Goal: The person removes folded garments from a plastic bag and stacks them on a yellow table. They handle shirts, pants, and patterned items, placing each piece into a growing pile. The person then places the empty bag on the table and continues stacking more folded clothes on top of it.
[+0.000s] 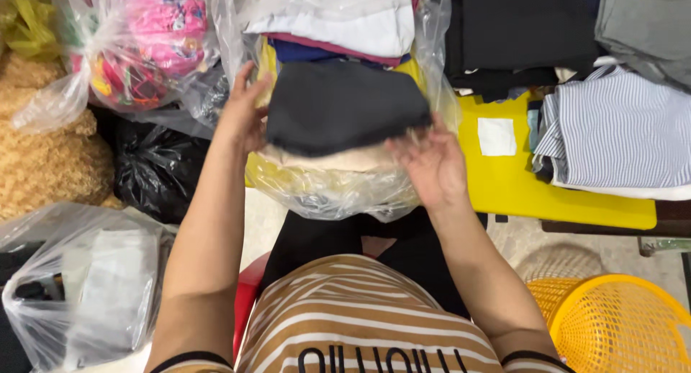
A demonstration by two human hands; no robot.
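From the head camera, looking down: the left hand is gripping the left edge of a folded dark cloth, fingers curled over its corner, the grip clamped on the fabric. The right hand is sitting at the cloth's lower right corner, palm turned up, fingers spread and loose, fingertips just touching the edge, so its grip is standing apart rather than pinching. The dark cloth is lying on top of a stack of folded clothes inside a big clear plastic bag, which is resting in front of the person's knees. Left of it, a black bag and another clear bag holding pink things are sitting. To the right, a striped shirt is lying on a yellow bench, and a yellow basket is standing lower right.
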